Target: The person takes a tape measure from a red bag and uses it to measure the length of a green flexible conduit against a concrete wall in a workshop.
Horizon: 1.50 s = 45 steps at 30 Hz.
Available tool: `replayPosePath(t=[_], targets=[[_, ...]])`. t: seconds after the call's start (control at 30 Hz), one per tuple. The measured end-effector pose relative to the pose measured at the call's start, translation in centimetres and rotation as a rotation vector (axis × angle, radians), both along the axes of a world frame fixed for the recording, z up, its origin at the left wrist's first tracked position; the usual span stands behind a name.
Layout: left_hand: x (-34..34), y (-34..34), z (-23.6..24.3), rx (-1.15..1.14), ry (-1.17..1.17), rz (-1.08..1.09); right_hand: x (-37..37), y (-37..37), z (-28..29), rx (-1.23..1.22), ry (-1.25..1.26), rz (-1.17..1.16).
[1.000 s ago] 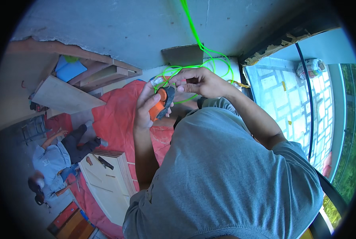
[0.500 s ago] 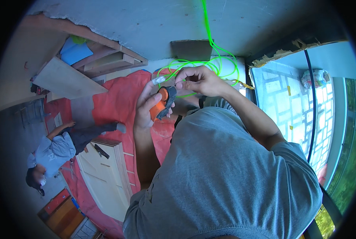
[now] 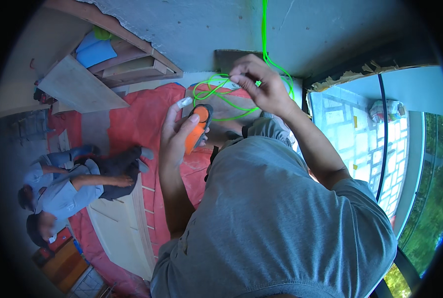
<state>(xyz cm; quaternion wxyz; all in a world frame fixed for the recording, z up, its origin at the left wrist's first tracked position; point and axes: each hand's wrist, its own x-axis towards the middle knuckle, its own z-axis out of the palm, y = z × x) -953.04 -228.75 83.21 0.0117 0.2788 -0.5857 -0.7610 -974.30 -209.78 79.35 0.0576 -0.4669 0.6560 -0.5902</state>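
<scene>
My left hand (image 3: 174,131) is closed round an orange-and-black rounded tool (image 3: 195,131), small enough to fit the palm. White tape wraps the tip of its raised index finger. My right hand (image 3: 261,84) is up and to the right of the tool, its thumb and index finger pinched together. Whatever lies in that pinch is too small to make out. Behind both hands, loops of bright green cord (image 3: 226,105) lie at the base of the wall, and the cord runs up along it.
Red sheeting (image 3: 147,111) covers much of the floor. At the left, two people (image 3: 77,184) are low beside pale panels (image 3: 117,223). A leaning board (image 3: 82,94) stands by wooden shelving at the far left. A window opening with a dark bar (image 3: 384,129) is on my right.
My right hand has moved up and away from the tool, to the right. The tool has turned more upright in my left hand. A second person now shows at the left.
</scene>
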Motion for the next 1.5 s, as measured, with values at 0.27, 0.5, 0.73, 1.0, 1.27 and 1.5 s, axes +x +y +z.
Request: replayPosePath(t=[0.27,0.5,0.73,1.0,1.27,1.5], targets=[[0.6,1.5,2.1,-0.083,0.058,0.104,-0.2,0.3,0.0,-0.084,-0.974,0.259],[0.3,1.1,2.7,-0.043,0.068,0.045,1.8,-0.8,-0.8,-0.29,-1.353,0.364],[0.2,-0.2,1.2,-0.03,0.032,-0.003,0.6,-0.9,0.1,-0.119,-0.957,0.035],[0.1,-0.2,0.6,-0.081,-0.02,0.043,-4.2,1.2,0.9,-0.192,-0.828,-0.191],[0.5,-1.5,0.9,-0.094,-0.049,-0.016,-9.7,5.1,0.2,-0.344,-0.843,-0.317],[0.3,-2.2,0.7,-0.107,-0.088,-0.047,-12.4,8.3,-0.9,-0.406,-0.806,-0.3]])
